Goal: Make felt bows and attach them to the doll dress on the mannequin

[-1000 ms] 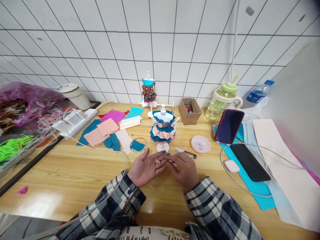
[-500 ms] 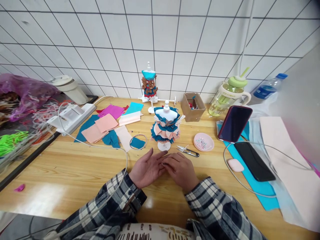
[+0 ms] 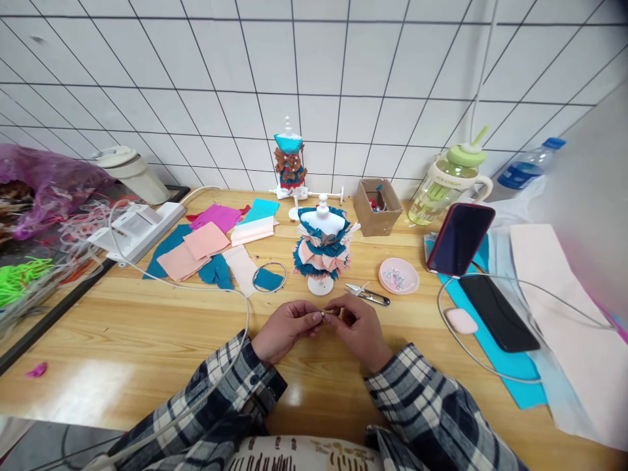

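Note:
My left hand [image 3: 289, 329] and my right hand [image 3: 358, 328] meet fingertip to fingertip over the wooden table. Both are closed in a pinch around a tiny pale thing between them, too small to name. Just beyond them stands a small white dress form [image 3: 321, 252] in a ruffled teal and peach paper dress. Small black-handled snips [image 3: 375, 297] lie beyond my right hand, beside a pink dish [image 3: 398, 275] of tiny shiny beads. A metal ring [image 3: 269, 278] lies over teal paper, beyond my left hand.
Coloured paper pieces [image 3: 206, 242] and a power strip [image 3: 142, 229] lie at the left. A second dressed form [image 3: 289, 160] and a cardboard box [image 3: 377, 208] stand by the wall. Right: a green-lidded bottle [image 3: 446, 183], a propped phone [image 3: 460, 239], a flat phone [image 3: 498, 314], a looping cable.
My left hand was open, palm up, with my right fingertips over it. It has now turned and closed its thumb and fingers, meeting my right hand's pinch.

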Demonstrator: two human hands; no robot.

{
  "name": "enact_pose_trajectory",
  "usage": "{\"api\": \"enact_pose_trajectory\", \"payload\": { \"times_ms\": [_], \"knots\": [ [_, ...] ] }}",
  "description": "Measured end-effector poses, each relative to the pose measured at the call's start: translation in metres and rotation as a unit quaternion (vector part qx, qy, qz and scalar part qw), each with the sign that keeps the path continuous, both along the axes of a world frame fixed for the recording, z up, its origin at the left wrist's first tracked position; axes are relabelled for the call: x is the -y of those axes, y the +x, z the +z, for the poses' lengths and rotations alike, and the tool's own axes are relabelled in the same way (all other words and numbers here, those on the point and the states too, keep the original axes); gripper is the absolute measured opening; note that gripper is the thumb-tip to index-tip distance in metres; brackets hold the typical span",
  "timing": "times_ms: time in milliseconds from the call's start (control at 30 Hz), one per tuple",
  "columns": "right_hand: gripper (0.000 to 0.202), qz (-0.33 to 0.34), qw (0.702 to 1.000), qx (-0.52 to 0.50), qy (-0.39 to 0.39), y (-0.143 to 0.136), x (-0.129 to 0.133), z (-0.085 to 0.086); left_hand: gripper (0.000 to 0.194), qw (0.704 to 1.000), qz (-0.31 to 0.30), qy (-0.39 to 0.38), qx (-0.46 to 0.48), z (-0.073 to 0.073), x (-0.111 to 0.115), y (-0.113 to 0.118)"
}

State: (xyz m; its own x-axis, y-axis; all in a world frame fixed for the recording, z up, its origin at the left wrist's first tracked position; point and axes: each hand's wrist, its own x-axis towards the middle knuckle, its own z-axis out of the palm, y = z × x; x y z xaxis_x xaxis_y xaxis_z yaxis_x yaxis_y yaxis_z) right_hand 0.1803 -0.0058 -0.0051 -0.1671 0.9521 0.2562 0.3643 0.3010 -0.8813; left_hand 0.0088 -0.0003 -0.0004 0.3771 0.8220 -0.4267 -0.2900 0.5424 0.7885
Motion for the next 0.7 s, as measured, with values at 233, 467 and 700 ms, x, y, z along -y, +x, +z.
{"api": "enact_pose_trajectory", "payload": {
  "times_ms": [233, 467, 700],
  "knots": [
    [0.011, 0.030, 0.999, -0.014, 0.002, 0.0010, -0.0002, 0.0003, 0.023, 0.999, -0.018, -0.031, 0.020, 0.0022, -0.0001, -0.0033],
    [0.011, 0.012, 0.999, -0.041, -0.018, 0.0000, 0.0005, 0.0007, 0.018, 0.998, -0.009, -0.033, 0.049, 0.0006, -0.0004, -0.0036],
    [0.022, -0.009, 0.967, -0.191, -0.166, 0.0027, -0.0047, -0.0083, 0.010, 0.995, -0.015, -0.055, 0.079, 0.0038, -0.0013, -0.0038]
  ]
}}
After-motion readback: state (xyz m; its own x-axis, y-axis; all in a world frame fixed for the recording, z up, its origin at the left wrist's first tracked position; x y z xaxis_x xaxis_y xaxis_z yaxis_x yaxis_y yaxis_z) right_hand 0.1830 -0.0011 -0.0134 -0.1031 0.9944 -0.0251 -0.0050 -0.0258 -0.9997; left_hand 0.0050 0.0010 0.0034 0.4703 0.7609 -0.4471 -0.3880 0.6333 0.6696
